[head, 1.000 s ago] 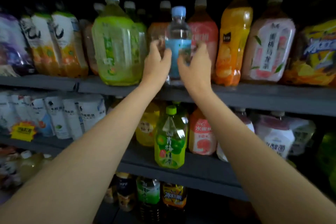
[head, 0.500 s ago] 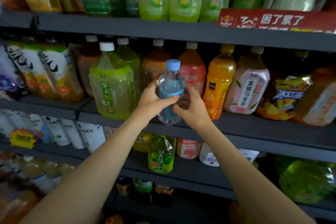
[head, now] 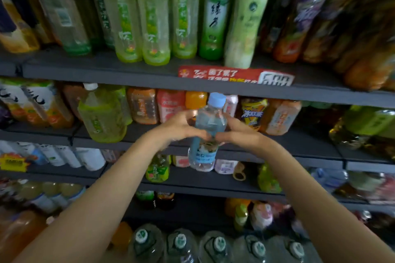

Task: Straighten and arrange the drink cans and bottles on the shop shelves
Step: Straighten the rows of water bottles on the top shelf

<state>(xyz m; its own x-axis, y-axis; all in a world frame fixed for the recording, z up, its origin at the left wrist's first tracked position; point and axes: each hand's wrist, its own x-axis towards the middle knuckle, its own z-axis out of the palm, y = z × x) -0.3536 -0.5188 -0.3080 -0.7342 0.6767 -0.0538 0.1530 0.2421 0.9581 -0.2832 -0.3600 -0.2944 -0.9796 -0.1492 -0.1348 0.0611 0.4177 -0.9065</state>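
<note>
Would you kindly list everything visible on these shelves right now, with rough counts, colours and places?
water bottle: one, clear with blue cap, held in front of the second shelf
green tea bottles: several, pale green, top shelf
red tag: one, red, top shelf's front edge
juice bottles: several, orange and pink, second shelf
big green bottle: one, white cap, second shelf left
water jugs: about five, clear, bottom
white bottles: several, third shelf left
left hand: grips the water bottle
right hand: grips the water bottle
</note>
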